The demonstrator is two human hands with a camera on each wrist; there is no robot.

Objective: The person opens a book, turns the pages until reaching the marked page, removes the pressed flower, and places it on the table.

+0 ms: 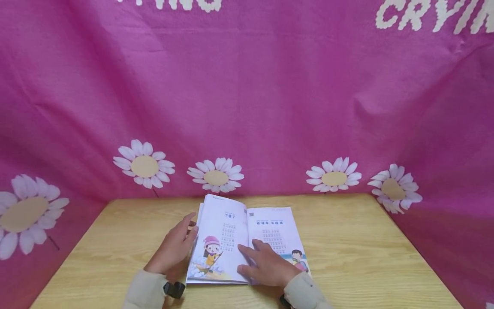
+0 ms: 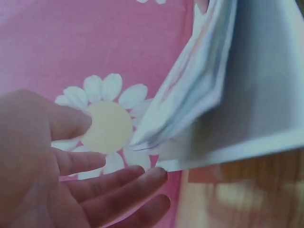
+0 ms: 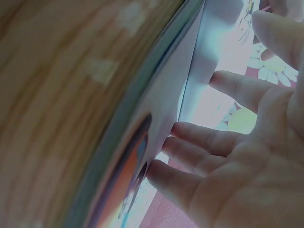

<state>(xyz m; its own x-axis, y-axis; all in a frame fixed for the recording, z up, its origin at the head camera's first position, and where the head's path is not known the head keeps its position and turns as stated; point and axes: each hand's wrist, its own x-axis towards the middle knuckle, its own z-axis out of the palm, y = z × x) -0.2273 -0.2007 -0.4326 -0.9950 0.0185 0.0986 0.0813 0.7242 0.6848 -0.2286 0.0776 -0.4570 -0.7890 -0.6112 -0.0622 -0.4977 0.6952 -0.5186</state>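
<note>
A pink cloth backdrop point(image 1: 247, 107) printed with white daisies point(image 1: 144, 166) and pale lettering point(image 1: 405, 13) hangs behind and beside a pale wooden table point(image 1: 359, 244). Light sleeves point(image 1: 144, 292) and a black wrist device point(image 1: 175, 290) show at the near edge. An open picture book point(image 1: 243, 231) lies on the table, in front of me. Its top edge faces the backdrop, its print reads upright to me, and the spine and long page sides run from near to far. My right hand point(image 1: 268, 266) lies across the gutter and lower right page, hiding some print, its extended fingertips touching paper. My left hand point(image 1: 175, 244), fingers loose and grasping nothing, is just beside the left edge; I cannot tell whether it touches.
</note>
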